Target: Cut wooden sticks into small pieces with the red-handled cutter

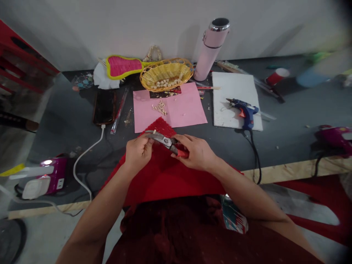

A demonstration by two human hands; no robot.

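My right hand (196, 150) is wrapped round the red handle of a pair of pruning shears (165, 140), whose blades point left. At the blade end, my left hand (139, 152) is closed in a pinch, thumb against forefinger. A small pale piece (154, 131) pokes up by the blades, seemingly held by the left fingers, which hide most of it. Beneath both hands a red cloth (165, 176) covers my lap and reaches over the table edge. Just beyond it, a pile of small pale pieces (160, 107) lies on a pink sheet (187, 106).
A wicker basket (166, 68) holds more pale pieces. Behind stand a pink flask (210, 51) and a pink-and-yellow paddle-shaped item (125, 67). On the right, a blue glue gun (249, 113) rests on a white board (233, 82). A phone (105, 106) with a white cable lies left.
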